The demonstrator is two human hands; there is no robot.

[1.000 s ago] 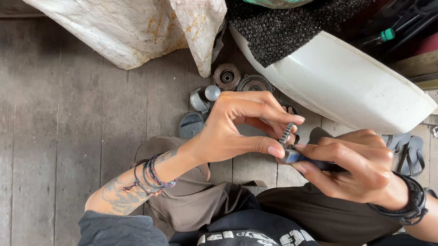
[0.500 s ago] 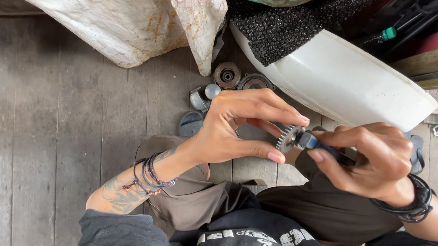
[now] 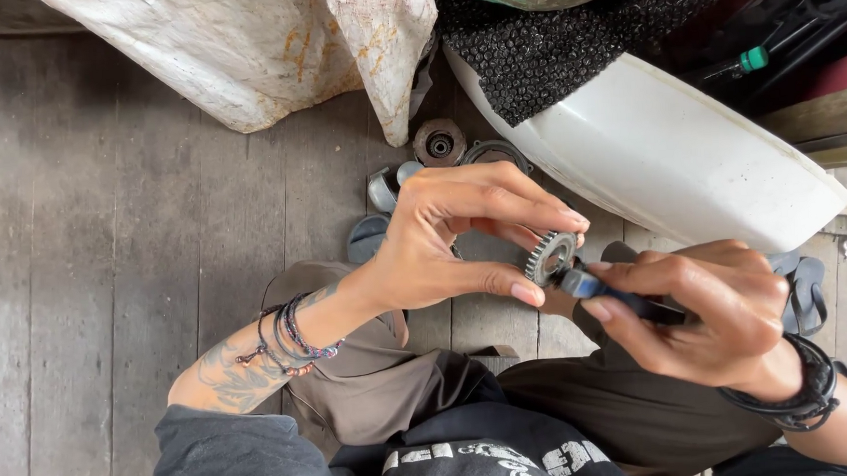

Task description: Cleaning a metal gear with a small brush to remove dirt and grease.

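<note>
Gear work over a grey plank floor (image 3: 105,235): far right, a white curved panel (image 3: 670,157) lies under black mesh fabric (image 3: 549,48), with a stained white sack (image 3: 259,44) far left. Near centre, the left hand (image 3: 443,237) pinches a small toothed metal gear (image 3: 550,256) between thumb and fingertips, above the lap; the right hand (image 3: 708,315) clenches a dark-handled tool (image 3: 620,295), its tip touching the gear. Round metal parts (image 3: 440,142) lie beyond

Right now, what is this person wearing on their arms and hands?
Both hands are bare. The left hand has thin cord bracelets at the wrist, a dark tattoo on the forearm, and a dark sleeve pushed up near the elbow. The right hand has a black wristband.
</note>
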